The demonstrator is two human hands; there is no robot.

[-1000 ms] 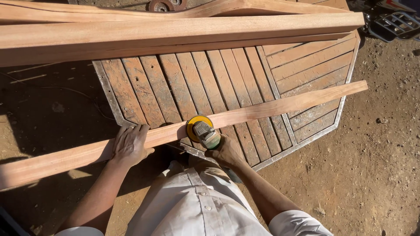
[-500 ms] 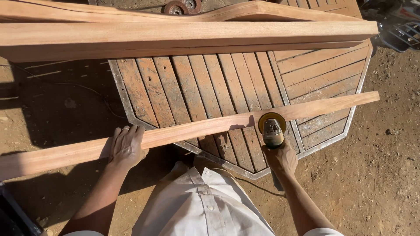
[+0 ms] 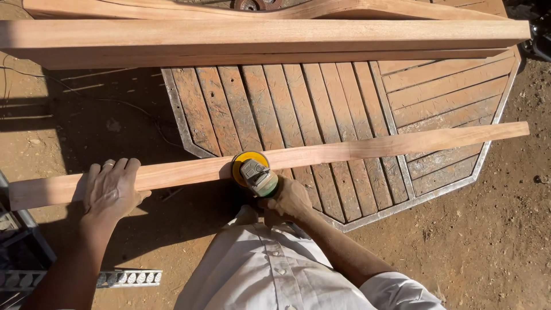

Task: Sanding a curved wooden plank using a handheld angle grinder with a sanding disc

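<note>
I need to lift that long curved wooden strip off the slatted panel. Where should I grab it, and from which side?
Grip the wooden strip across its narrow width, probably just right of the sander, roughly mid-length so it balances. Come from above: it lies flat on the slatted panel. The left hand presses its left part down; the right hand holds the sander.

No pkgs, labels, signs or screens were in view.
</note>
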